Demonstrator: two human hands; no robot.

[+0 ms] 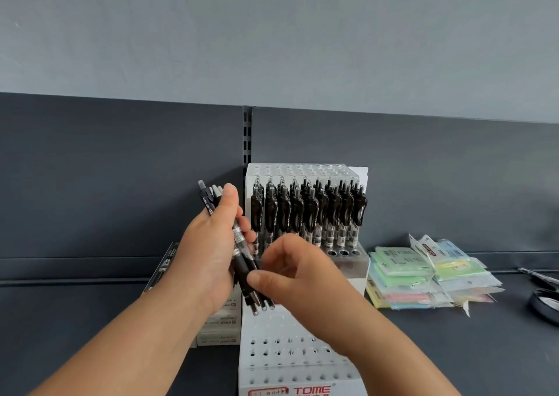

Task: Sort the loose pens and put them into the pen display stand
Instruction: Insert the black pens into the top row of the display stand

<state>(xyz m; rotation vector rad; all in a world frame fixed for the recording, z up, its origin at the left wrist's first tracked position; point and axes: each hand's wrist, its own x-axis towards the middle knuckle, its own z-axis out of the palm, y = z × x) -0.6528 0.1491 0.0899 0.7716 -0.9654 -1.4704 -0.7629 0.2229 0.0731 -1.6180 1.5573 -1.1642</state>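
Observation:
My left hand (pixel 208 244) grips a bundle of black loose pens (pixel 242 253), tips pointing down to the right. My right hand (pixel 299 274) pinches the lower end of one pen in that bundle with thumb and fingers. Both hands hover above the white pen display stand (pixel 290 353), whose front tiers show rows of vacant holes. The stand's rear tiers hold several upright black pens (pixel 308 211). The stand's middle is hidden behind my hands.
White pen boxes (pixel 220 326) are stacked left of the stand. A pile of pastel sticky-note packs (pixel 423 274) lies to the right on the dark shelf (pixel 453 350). Scissors (pixel 538 277) and a dark round object (pixel 544 301) sit at the far right edge.

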